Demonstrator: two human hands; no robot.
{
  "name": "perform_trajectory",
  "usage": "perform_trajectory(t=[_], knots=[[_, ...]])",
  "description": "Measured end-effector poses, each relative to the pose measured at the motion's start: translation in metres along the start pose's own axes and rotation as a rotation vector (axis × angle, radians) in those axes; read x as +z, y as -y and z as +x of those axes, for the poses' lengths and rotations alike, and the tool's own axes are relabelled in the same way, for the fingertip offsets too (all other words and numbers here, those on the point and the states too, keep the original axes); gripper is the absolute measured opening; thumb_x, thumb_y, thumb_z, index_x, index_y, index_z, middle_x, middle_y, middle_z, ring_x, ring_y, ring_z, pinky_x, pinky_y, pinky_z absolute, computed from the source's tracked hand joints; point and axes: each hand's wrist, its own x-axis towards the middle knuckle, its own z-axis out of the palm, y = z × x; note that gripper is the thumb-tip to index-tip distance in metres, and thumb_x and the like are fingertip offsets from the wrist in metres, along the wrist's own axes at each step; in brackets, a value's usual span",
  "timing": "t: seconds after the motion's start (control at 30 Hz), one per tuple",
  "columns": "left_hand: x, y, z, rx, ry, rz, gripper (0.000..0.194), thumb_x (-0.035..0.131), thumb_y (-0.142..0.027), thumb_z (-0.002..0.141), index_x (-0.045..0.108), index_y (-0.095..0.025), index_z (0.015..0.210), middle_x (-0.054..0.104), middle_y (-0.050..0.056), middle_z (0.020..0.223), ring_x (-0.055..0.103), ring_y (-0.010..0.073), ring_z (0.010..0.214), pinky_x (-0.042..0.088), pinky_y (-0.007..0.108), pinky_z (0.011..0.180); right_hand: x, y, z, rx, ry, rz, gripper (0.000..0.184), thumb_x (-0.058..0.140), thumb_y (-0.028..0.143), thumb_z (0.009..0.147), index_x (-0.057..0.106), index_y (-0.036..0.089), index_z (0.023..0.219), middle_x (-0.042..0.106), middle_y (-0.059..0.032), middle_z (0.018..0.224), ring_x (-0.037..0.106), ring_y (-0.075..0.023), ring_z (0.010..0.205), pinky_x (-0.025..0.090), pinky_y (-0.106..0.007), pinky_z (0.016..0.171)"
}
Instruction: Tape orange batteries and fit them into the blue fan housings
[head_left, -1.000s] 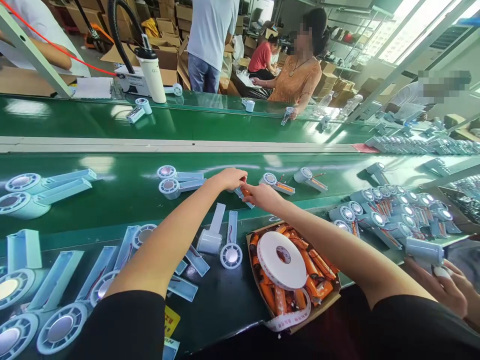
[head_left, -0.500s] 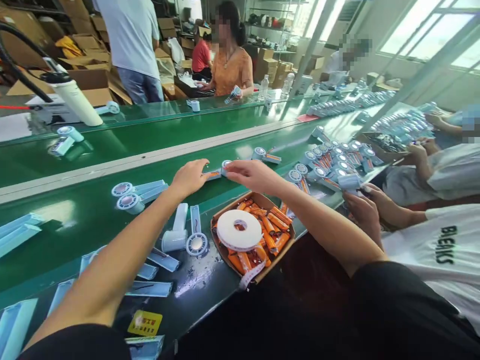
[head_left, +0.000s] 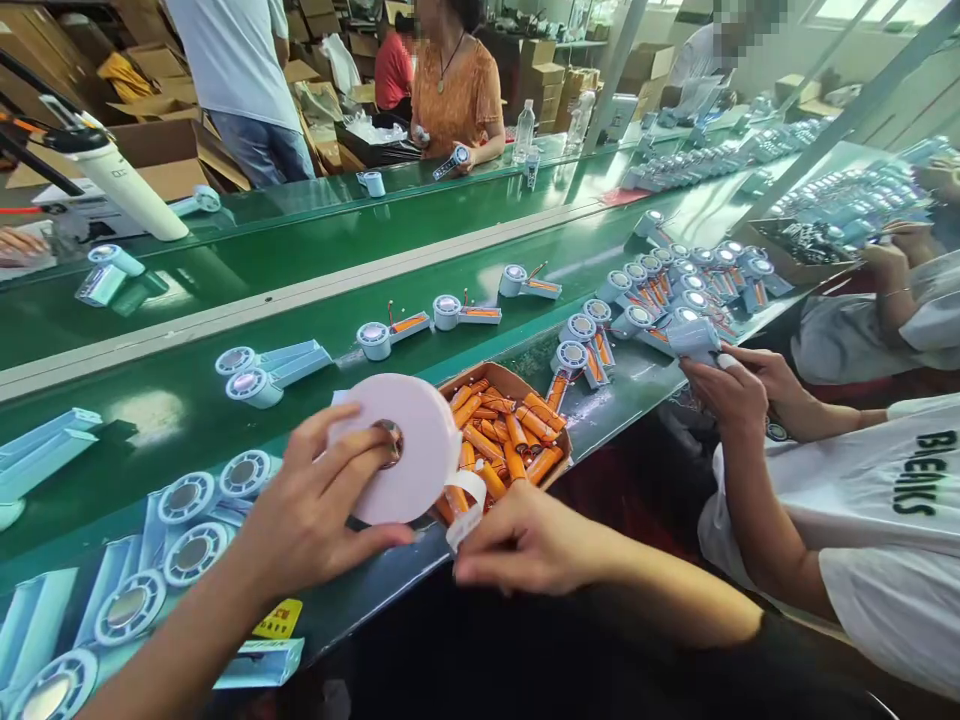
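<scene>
Evidently, at lower centre, the right hand point(head_left: 529, 545) pinches the loose tape end point(head_left: 468, 512) in its fingers; the left hand point(head_left: 307, 515) hooks fingers into the white roll point(head_left: 424, 445), likely steadying it. Beyond, a cardboard box point(head_left: 517, 380) keeps orange cells point(head_left: 514, 458) contained.

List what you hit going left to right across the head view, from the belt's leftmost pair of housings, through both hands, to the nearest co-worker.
Leftmost pair of light-blue housings → left hand → white tape roll → right hand → co-worker's hands → co-worker's white shirt
</scene>
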Motion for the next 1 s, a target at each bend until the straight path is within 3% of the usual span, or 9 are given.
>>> perform_trajectory(t=[0.07,0.23,0.37,0.5,0.6,0.67,0.77,0.87,1.0], knots=[[-0.006,-0.005,-0.016,-0.055,-0.035,0.077,0.055,0.068,-0.060,0.095,0.062,-0.016,0.127,0.069,0.019,0.125,0.044,0.0488,0.146,0.045,0.064,0.115,0.009,-0.004,0.006,-0.132,0.079,-0.058,0.043,0.059,0.049,0.106,0.081,0.016,0.089,0.074,-0.0039,0.074,0.065,-0.0116,0.062,0.047,-0.021,0.061],[-0.006,-0.026,-0.045,-0.128,-0.080,0.130,0.040,0.077,-0.020,0.084,0.064,-0.015,0.121,0.072,0.019,0.119,0.041,0.0492,0.149,0.047,0.064,0.114,-0.004,0.001,0.012,0.026,-0.222,-0.075,0.054,0.081,0.066,0.086,0.077,0.015,0.103,0.067,0.0018,0.066,0.057,-0.0102,0.055,0.042,-0.020,0.053],[-0.003,-0.034,-0.053,-0.156,-0.136,0.134,0.052,0.077,-0.014,0.080,0.063,-0.023,0.130,0.074,0.011,0.118,0.047,0.0428,0.147,0.048,0.063,0.115,0.005,0.004,0.014,-0.088,0.117,-0.038,0.055,0.060,0.063,0.104,0.076,0.015,0.082,0.065,0.0008,0.059,0.056,-0.0090,0.052,0.041,-0.020,0.052],[-0.001,-0.033,-0.065,-0.388,-0.194,0.081,0.066,0.075,-0.028,0.088,0.052,-0.034,0.149,0.070,0.008,0.126,0.045,0.0466,0.148,0.041,0.077,0.117,0.021,-0.005,0.007,-0.205,0.295,-0.365,0.051,0.057,0.055,0.108,0.078,0.020,0.079,0.066,-0.0003,0.057,0.056,-0.0112,0.049,0.036,-0.024,0.050],[0.007,-0.038,-0.075,-0.491,-0.203,0.059,0.076,0.079,-0.030,0.088,0.045,-0.037,0.155,0.068,0.009,0.128,0.044,0.0500,0.148,0.043,0.079,0.114,0.005,-0.008,0.004,-0.047,0.004,-0.648,0.035,0.070,0.053,0.101,0.081,0.020,0.103,0.075,-0.0033,0.073,0.071,-0.0165,0.067,0.049,-0.024,0.062],[0.015,-0.044,-0.079,-0.486,-0.216,0.048,0.076,0.081,-0.028,0.086,0.047,-0.035,0.154,0.068,0.010,0.126,0.046,0.0498,0.146,0.044,0.078,0.113,-0.015,-0.008,0.005,0.139,-0.252,-0.853,0.041,0.078,0.050,0.096,0.077,0.019,0.122,0.080,-0.0099,0.094,0.076,-0.0245,0.089,0.057,-0.030,0.077],[0.025,-0.052,-0.076,-0.468,-0.170,-0.002,0.069,0.081,-0.023,0.084,0.053,-0.028,0.147,0.070,0.013,0.126,0.047,0.0476,0.145,0.047,0.072,0.113,-0.039,-0.006,0.007,0.307,-0.320,-0.992,0.046,0.085,0.037,0.090,0.075,0.019,0.131,0.080,-0.0133,0.105,0.076,-0.0312,0.101,0.060,-0.040,0.087],[0.029,-0.058,-0.069,-0.438,-0.126,-0.038,0.062,0.079,-0.016,0.082,0.057,-0.024,0.140,0.071,0.014,0.127,0.047,0.0455,0.146,0.048,0.068,0.114,-0.050,-0.004,0.004,0.233,-0.423,-0.725,0.035,0.083,0.033,0.090,0.079,0.023,0.123,0.081,-0.0068,0.097,0.077,-0.0239,0.087,0.062,-0.035,0.081],[0.031,-0.061,-0.061,-0.406,-0.109,-0.068,0.056,0.073,-0.013,0.083,0.057,-0.023,0.136,0.071,0.013,0.128,0.047,0.0426,0.145,0.045,0.067,0.117,-0.048,-0.004,0.002,-0.080,-0.787,-0.249,0.033,0.080,0.037,0.092,0.077,0.022,0.121,0.082,-0.0065,0.107,0.078,-0.0205,0.088,0.065,-0.031,0.077]])
